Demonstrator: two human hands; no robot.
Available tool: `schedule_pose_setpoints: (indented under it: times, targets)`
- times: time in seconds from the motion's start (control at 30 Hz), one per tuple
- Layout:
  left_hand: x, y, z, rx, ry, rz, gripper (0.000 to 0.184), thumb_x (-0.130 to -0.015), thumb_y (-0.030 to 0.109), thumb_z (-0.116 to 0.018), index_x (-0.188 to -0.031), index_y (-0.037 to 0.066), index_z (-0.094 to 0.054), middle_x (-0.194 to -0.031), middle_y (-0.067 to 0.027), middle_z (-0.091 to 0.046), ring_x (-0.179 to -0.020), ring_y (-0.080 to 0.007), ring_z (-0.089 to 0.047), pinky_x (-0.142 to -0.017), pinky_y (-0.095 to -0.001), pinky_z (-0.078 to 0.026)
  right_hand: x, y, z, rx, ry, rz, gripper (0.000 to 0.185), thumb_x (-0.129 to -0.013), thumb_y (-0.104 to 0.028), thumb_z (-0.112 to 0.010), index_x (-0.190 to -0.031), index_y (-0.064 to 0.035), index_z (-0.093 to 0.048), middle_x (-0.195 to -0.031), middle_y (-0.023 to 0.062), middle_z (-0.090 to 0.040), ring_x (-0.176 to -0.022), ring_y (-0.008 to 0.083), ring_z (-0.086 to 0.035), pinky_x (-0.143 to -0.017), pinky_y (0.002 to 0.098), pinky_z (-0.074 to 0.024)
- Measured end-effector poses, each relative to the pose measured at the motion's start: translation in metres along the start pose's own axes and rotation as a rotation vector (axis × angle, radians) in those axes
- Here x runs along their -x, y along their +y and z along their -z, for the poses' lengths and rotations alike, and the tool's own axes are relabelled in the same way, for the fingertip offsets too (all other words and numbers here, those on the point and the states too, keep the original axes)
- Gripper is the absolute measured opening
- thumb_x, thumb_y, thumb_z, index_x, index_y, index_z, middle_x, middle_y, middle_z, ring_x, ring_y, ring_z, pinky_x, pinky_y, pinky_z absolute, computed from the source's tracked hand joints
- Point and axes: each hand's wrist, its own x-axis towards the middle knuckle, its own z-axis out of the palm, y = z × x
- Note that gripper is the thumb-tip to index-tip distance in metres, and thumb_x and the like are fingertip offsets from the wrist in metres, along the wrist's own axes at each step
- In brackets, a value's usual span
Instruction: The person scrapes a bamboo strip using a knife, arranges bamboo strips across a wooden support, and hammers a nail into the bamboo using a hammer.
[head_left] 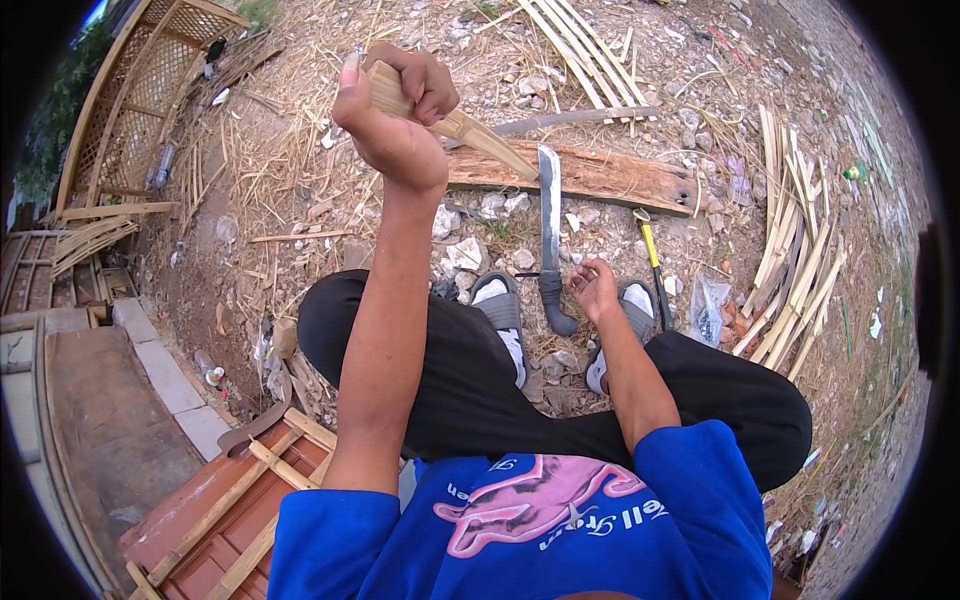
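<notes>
My left hand (408,115) is raised at the upper left, its fingers wrapped around a split bamboo piece (480,138). The piece slants down to the right, its far end by the weathered wooden plank (610,180) on the ground. A machete (550,215) with a dark wrapped handle rests against the plank, its tip up and its handle between my feet. Just right of that handle hovers my right hand (596,290), fingers loosely bent and apart, with nothing seen in it. A tool with a yellow and black handle (652,250) lies beside my right foot.
Bamboo strips lie in a pile (795,250) at the right and another bundle (585,50) at the top. A clear plastic bag (708,310) sits near my right knee. Lattice panels (135,110) stand at the left, and a reddish wooden panel (215,510) lies lower left. Stones and straw cover the ground.
</notes>
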Motion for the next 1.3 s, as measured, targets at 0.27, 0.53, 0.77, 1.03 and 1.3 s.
schedule_pose_setpoints:
  times: [0.27,0.53,0.77,1.03,1.3]
  targets:
    - [0.001,-0.002,-0.001,0.014,-0.009,-0.012,0.044,-0.093,0.046,-0.024,-0.070,0.010,-0.033,-0.052,-0.0013,-0.028,-0.049,-0.0121,-0.023,-0.047,-0.0291,-0.021,0.020,0.036,-0.026,1.540,0.157,0.371,0.060,-0.074,-0.047,-0.073,-0.104,0.0020,-0.055,-0.099,0.0254,-0.066,-0.096,0.0424,-0.064,-0.087,0.0477,-0.0499]
    - [0.001,-0.001,0.001,-0.010,0.023,-0.006,0.042,-0.093,0.046,-0.025,-0.070,0.012,-0.033,-0.053,-0.0008,-0.028,-0.050,-0.0124,-0.023,-0.049,-0.0295,-0.022,0.011,0.064,-0.030,1.436,0.323,0.391,0.060,-0.069,-0.037,-0.077,-0.110,0.0022,-0.056,-0.103,0.0258,-0.066,-0.100,0.0401,-0.064,-0.089,0.0461,-0.0493]
    - [-0.003,0.004,0.005,-0.009,0.314,0.016,0.037,-0.089,0.046,-0.029,-0.071,0.013,-0.031,-0.055,-0.0004,-0.027,-0.051,-0.0116,-0.023,-0.049,-0.0284,-0.021,0.040,0.040,-0.063,1.006,0.312,0.454,0.047,-0.072,-0.030,-0.076,-0.104,0.0002,-0.059,-0.089,0.0136,-0.066,-0.083,0.0271,-0.063,-0.077,0.0391,-0.0490]
    - [0.001,0.003,-0.003,-0.025,0.238,0.005,0.040,-0.091,0.046,-0.028,-0.070,0.013,-0.030,-0.054,0.0004,-0.026,-0.051,-0.0114,-0.023,-0.049,-0.0280,-0.020,0.096,0.011,-0.167,0.374,-0.274,0.541,0.024,-0.082,-0.011,-0.074,-0.095,-0.0037,-0.055,-0.066,-0.0001,-0.055,-0.045,0.0064,-0.048,-0.041,0.0230,-0.0365]
    - [0.008,0.004,-0.009,-0.061,0.432,-0.016,0.040,-0.091,0.050,-0.031,-0.074,0.014,-0.030,-0.059,0.0006,-0.029,-0.054,-0.0107,-0.025,-0.052,-0.0265,-0.022,0.114,0.012,-0.190,0.537,-0.579,0.633,0.026,-0.079,-0.011,-0.075,-0.091,-0.0052,-0.053,-0.063,-0.0018,-0.054,-0.045,0.0059,-0.048,-0.041,0.0223,-0.0363]
